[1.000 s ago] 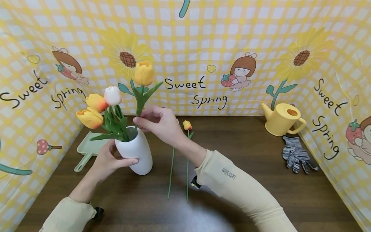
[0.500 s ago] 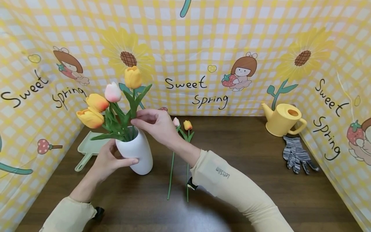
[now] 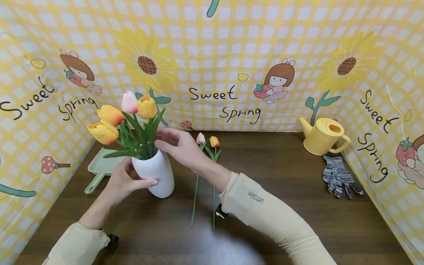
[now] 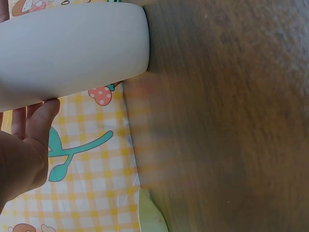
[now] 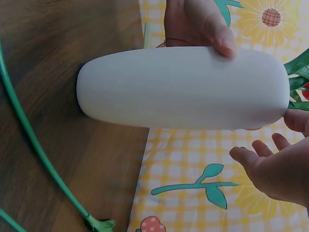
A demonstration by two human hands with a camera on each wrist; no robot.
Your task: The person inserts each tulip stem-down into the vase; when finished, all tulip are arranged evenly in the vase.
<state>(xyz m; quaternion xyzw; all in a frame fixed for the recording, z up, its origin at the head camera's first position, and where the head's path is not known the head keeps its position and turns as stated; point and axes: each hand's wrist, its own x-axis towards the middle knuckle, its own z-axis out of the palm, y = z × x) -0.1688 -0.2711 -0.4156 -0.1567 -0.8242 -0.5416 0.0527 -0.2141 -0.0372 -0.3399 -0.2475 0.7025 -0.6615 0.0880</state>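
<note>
My left hand [image 3: 122, 180] holds a white vase [image 3: 159, 176] upright on the table, its thumb across the front and its fingers behind. In the vase stand artificial tulips: a yellow tulip [image 3: 147, 106], a pink-white tulip [image 3: 129, 102] and two orange-yellow ones [image 3: 103, 133] leaning left. By the vase mouth is my right hand [image 3: 180, 147], its thumb and index finger apart beside the yellow tulip's leaves. The right wrist view shows a digit of it at the rim and its other fingers [image 5: 244, 157] spread below; no stem shows between them.
Two loose tulips, one pink [image 3: 200, 138] and one orange-yellow [image 3: 214, 142], lie right of the vase, partly under the right forearm. A pale green dustpan [image 3: 102, 162] lies to the left. At the right are a yellow watering can [image 3: 319, 138] and a grey knitted glove [image 3: 338, 176].
The yellow tulip has moved left and sunk down into the vase until its head is level with the pink-white one. My right hand's pinch on it has loosened. The left hand stays put.
</note>
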